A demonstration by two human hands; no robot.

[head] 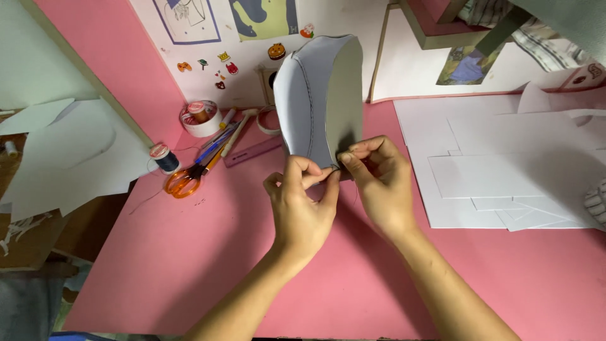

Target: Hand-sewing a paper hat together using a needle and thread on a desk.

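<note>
Both hands pinch the bottom edge of a curved white card piece (319, 101) with a dark stitched line on it. It looks like sewing. The left hand (302, 202) and right hand (379, 183) grip it, fingers closed. The card stands up just behind them. Farther left of the card lie orange scissors (184, 182).

The light is bright, soft and even, without glare. The left hand (302, 202) and right hand (374, 183) throw only a weak shadow on the pink surface (189, 265). The centre is sharp. The wide lens bends straight lines near the edges.
</note>
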